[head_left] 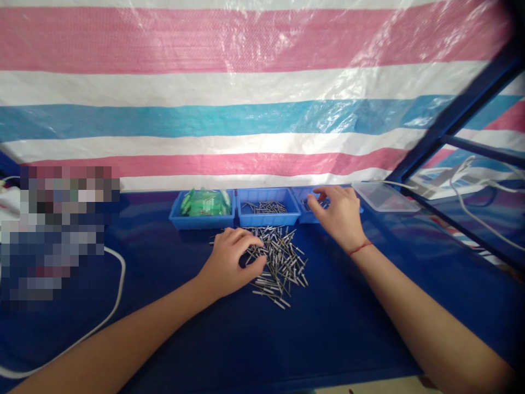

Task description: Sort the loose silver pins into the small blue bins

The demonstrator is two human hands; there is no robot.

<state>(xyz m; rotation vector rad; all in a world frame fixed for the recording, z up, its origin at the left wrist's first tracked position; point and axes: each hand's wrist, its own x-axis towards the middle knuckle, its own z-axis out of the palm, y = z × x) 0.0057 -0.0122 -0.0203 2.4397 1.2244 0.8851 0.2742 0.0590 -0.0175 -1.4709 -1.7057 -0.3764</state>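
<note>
Where the left grip (230, 264) curves, metal rivets (283, 260) lie just beside it.

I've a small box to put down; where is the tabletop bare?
One patch of dark-blue tabletop lies between the forearms, nearer than the metal pin pile. Another lies between the white cable, left forearm and leftmost bin. Crowded: the pile at the left hand and the bin row behind, near the right hand.
</note>
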